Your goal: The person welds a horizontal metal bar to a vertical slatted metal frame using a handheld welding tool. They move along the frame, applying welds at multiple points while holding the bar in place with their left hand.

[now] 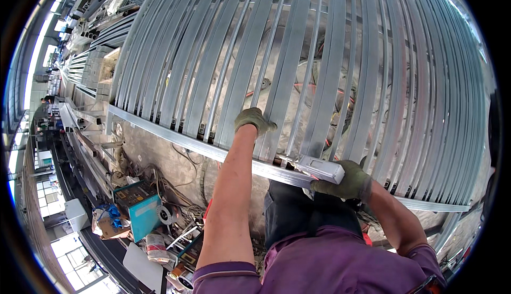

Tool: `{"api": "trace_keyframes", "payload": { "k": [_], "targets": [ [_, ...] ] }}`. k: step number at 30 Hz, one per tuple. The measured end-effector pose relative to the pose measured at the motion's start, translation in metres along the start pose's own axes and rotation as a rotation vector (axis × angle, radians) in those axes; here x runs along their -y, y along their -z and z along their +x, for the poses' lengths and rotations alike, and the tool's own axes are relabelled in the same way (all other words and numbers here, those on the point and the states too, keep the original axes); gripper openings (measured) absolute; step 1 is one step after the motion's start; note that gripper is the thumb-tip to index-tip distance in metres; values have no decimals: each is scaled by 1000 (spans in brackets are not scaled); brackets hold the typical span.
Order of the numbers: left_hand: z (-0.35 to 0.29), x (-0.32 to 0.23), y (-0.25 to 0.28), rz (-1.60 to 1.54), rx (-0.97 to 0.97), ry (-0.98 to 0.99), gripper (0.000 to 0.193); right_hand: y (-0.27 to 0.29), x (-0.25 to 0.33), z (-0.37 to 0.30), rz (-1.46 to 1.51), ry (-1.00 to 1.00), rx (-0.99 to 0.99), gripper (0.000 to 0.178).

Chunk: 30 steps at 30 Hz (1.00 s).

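Note:
A row of long galvanized metal bars point(287, 81), wide and narrow by turns, stretches away from me, their near ends at a metal cross rail point(213, 150). My left hand point(254, 121), in a green work glove, closes over a narrow bar point(264, 73) near that rail. Its thumb reaches right toward a wide bar, and its fingertips are partly hidden. In my gloved right hand point(346, 182) is a silver box-shaped tool point(321, 169). The tool's narrow tip points left, close to the bar ends at the rail. My palm hides part of the tool.
Cables and hoses point(314, 81) lie on the concrete floor below the bars. To the left, near me, are a teal box-shaped machine point(143, 217), a cable spool point(166, 214) and a cardboard box point(109, 223). More metal stock point(104, 41) is stacked at the far left.

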<state>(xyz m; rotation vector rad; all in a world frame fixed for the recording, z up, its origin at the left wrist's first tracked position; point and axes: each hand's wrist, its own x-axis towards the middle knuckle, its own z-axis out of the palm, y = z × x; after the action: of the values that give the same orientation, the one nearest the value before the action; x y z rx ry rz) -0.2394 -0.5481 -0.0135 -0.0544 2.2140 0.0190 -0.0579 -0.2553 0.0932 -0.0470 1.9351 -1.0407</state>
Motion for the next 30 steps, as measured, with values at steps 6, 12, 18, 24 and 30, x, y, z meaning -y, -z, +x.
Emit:
{"api": "trace_keyframes", "payload": {
  "k": [6, 12, 18, 24, 30],
  "targets": [
    [10, 6, 2, 13, -2, -34, 81, -13, 0, -9, -12, 68, -223, 58],
    [20, 19, 2, 59, -14, -261, 82, -44, 19, -1, -153, -37, -562, 44],
    [11, 69, 13, -333, -11, -342, 56, -93, 55, -2, 163, -147, -858, 33],
    [22, 142, 13, -188, -154, -426, 53, -121, 73, 9, 302, -146, -707, 36],
    [43, 154, -6, -167, -64, -488, 53, -102, 65, 24, -49, 182, -395, 51]
  ]
}}
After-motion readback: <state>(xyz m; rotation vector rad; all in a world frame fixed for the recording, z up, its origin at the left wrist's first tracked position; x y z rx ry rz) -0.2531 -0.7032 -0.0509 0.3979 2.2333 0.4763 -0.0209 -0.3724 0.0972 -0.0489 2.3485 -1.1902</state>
